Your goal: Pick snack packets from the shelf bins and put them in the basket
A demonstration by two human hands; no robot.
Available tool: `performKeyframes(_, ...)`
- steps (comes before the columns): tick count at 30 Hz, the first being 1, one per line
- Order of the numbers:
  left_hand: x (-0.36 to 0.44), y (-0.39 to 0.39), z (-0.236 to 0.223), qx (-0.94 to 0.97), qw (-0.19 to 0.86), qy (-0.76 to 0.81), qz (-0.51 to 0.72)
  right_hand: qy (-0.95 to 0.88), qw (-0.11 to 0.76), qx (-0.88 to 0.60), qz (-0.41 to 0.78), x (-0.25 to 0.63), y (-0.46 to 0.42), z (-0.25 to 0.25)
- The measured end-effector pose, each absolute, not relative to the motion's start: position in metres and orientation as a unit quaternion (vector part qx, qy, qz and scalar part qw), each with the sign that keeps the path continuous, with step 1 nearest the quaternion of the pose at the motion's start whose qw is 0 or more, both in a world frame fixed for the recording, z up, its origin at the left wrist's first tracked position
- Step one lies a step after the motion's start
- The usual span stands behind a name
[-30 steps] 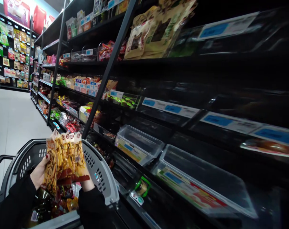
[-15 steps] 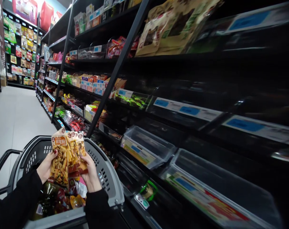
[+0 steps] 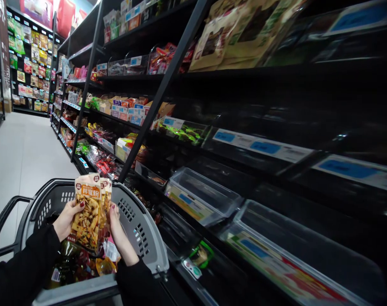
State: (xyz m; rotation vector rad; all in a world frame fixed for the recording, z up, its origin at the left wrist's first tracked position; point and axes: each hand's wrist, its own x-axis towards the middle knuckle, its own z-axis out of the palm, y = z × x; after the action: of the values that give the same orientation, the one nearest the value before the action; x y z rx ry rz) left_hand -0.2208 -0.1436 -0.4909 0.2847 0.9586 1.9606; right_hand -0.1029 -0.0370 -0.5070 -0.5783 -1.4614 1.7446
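Observation:
Several orange-and-white snack packets (image 3: 87, 216) are stacked upright between my two hands, over the basket. My left hand (image 3: 65, 220) grips their left edge, with its thumb on the front packet. On the right edge, my right hand (image 3: 119, 231) is closed, its thumb along the side and its other fingers mostly hidden behind. Below them the grey shopping basket (image 3: 151, 225) holds dark glossy packages (image 3: 74, 263), a small orange package (image 3: 104, 266) and other wrapped items, partly covered by the packets and my sleeves.
Black shelving (image 3: 155, 110) runs along my right, with clear plastic bins (image 3: 206, 191), price labels and bagged snacks. A green-edged packet (image 3: 201, 254) lies on a low shelf. The basket's black handle (image 3: 5, 221) leans out left over the pale floor (image 3: 30, 148) of the aisle.
The fanned packets have been drawn together into a neater stack, and the front one now faces me more squarely. My right hand has shifted up along their edge. The view has turned slightly left.

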Motion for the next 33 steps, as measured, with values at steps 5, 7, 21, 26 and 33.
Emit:
performKeyframes(5, -0.218, -0.141, -0.493, 0.117, 0.44, 0.41, 0.79, -0.695, 0.479, -0.259, 0.47, -0.086, -0.061, -0.475)
performKeyframes(7, -0.216, -0.14, -0.492, 0.124, 0.435, 0.414, 0.79, -0.761, 0.469, -0.261, 0.365, -0.085, -0.075, -0.461)
performKeyframes(21, -0.226, -0.14, -0.493, 0.093, 0.411, 0.426, 0.801, -0.385, 0.415, -0.107, 0.818, -0.066, -0.039, -0.459)
performKeyframes(26, -0.223, -0.141, -0.492, 0.086, 0.433, 0.428, 0.789, -0.14, 0.415, 0.036, 0.898, -0.051, -0.039, -0.471)
performKeyframes(33, -0.223, -0.143, -0.491, 0.08, 0.438, 0.427, 0.787, -0.105, 0.346, 0.133, 0.923, -0.06, -0.033, -0.481)
